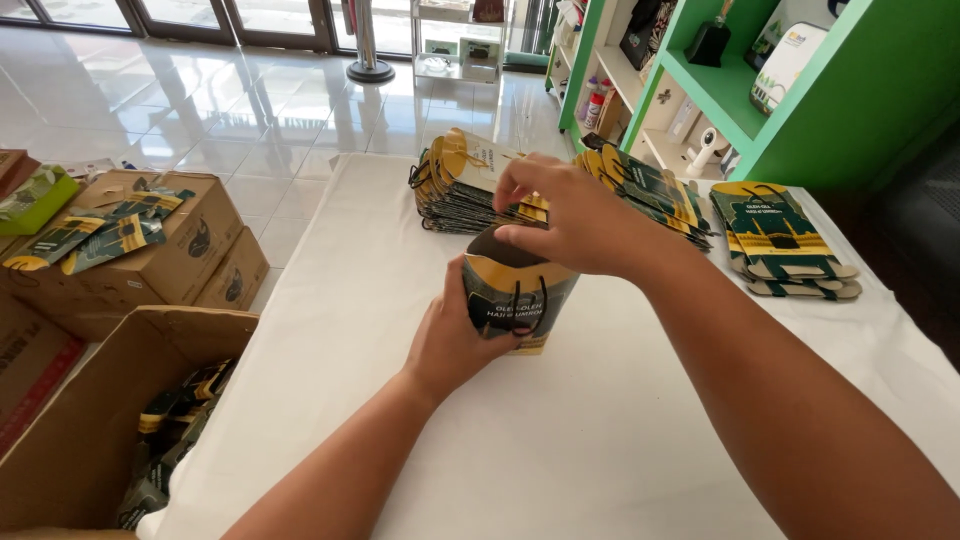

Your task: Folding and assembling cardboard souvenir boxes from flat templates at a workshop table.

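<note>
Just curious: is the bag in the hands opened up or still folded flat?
Opened up: the bag stands on the table with its mouth gaping; left hand grips its side, right hand its rim.

We see a white surface [560, 440] carrying two stacks of flat green-and-yellow bags, one at the far edge [452, 185] and one to the right [785, 240]. Cardboard boxes [150, 245] stand on the tiled floor [250, 110] to the left, and green shelves [760, 90] stand behind.
</note>
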